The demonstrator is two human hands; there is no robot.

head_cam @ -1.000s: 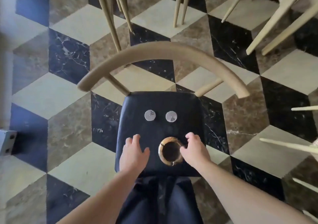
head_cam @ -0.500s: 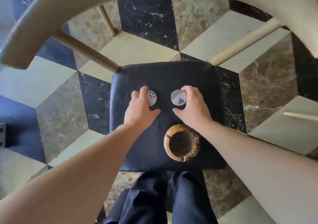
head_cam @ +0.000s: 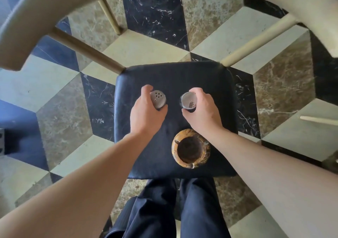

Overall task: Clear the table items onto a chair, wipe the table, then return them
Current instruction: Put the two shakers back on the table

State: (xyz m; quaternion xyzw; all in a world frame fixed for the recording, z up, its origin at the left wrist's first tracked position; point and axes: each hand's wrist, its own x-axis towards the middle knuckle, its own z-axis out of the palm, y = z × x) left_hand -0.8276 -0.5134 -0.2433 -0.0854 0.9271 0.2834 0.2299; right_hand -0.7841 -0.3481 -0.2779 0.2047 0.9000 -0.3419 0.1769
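Two small shakers with metal perforated tops stand over the black chair seat [head_cam: 210, 76]. My left hand [head_cam: 145, 112] grips the left shaker [head_cam: 157, 98], which tilts slightly. My right hand [head_cam: 204, 110] grips the right shaker [head_cam: 188, 102]. A round brown stone ashtray [head_cam: 191, 149] with a dark hollow sits on the seat nearer to me, just below my right wrist. The table is out of view.
The chair's curved pale wooden backrest [head_cam: 27, 23] arcs across the top, on slanted spindles [head_cam: 86, 50]. Below lies a cube-patterned marble floor [head_cam: 54, 109]. My dark trousers [head_cam: 175, 210] stand at the seat's front edge. Another pale chair leg [head_cam: 318, 119] pokes in at right.
My hands moved from beside the ashtray forward to the two shakers and closed around them. The left shaker now tilts. The camera came closer to the seat.
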